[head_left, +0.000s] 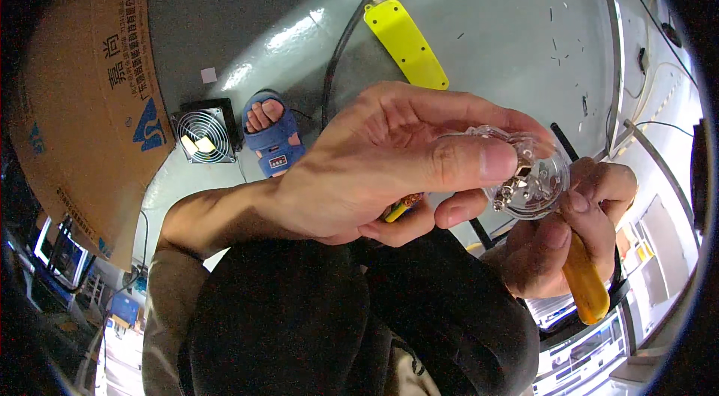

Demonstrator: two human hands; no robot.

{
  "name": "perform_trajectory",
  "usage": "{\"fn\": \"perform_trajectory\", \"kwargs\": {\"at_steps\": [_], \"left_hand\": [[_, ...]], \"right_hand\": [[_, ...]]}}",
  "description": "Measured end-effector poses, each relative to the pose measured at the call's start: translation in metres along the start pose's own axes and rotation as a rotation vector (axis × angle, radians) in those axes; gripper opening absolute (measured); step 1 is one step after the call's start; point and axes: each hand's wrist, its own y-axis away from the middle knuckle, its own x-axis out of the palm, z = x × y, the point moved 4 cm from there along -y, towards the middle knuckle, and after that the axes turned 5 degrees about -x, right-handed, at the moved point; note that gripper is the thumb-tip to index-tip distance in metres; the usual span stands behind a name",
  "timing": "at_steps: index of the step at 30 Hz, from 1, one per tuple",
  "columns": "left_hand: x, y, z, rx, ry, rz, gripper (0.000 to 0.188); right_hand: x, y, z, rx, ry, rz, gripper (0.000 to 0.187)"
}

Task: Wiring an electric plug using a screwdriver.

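My left hand [389, 164] is closed, its thumb and fingers pinching a clear round plastic piece [556, 179] that has small shiny metal screws and fittings in it. Between the lower fingers of the same hand shows a yellow-and-green wire [397, 212] with bare copper strands at its end. My right hand [558, 246] is closed round a tool with a yellow handle [588, 291], right beside the clear piece. The tool's working end is hidden, so its kind does not show. A black rod-like length [564, 141] sticks out behind the clear piece.
A yellow power strip [407, 44] lies on the floor ahead, near a black cable [341, 47]. At left are a large cardboard box [90, 119] and a small fan with a wire guard [201, 134]. A blue sandal [273, 134] is on a foot. Dark scraps [556, 44] dot the floor.
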Motion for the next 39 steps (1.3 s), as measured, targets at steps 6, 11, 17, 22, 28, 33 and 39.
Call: {"fn": "perform_trajectory", "kwargs": {"at_steps": [6, 11, 17, 22, 28, 33, 39], "left_hand": [[0.004, -0.005, 0.004, 0.015, 0.093, 0.039, 0.054], [0.004, -0.004, 0.003, 0.003, 0.167, 0.044, 0.053], [0.003, -0.003, 0.004, -0.021, 0.189, 0.032, 0.055], [0.005, 0.001, -0.004, 0.093, 0.035, 0.019, 0.049], [0.005, 0.004, -0.006, 0.154, -0.061, -0.036, 0.044], [0.004, 0.002, -0.006, 0.231, -0.119, -0.013, 0.039], [0.007, 0.002, -0.011, 0.389, -0.198, -0.046, 0.035]], "right_hand": [[0.001, 0.004, -0.003, 0.073, -0.172, -0.027, 0.027], [-0.002, 0.005, -0.005, 0.066, -0.216, 0.070, 0.034], [-0.005, 0.007, -0.010, -0.012, -0.263, 0.138, 0.038], [0.003, 0.013, -0.015, 0.051, -0.320, 0.045, 0.039], [-0.002, 0.013, -0.014, 0.131, -0.329, 0.020, 0.032], [-0.001, 0.015, -0.011, 0.131, -0.265, 0.020, 0.030], [0.001, 0.011, -0.007, 0.139, -0.179, -0.046, 0.028]]}}
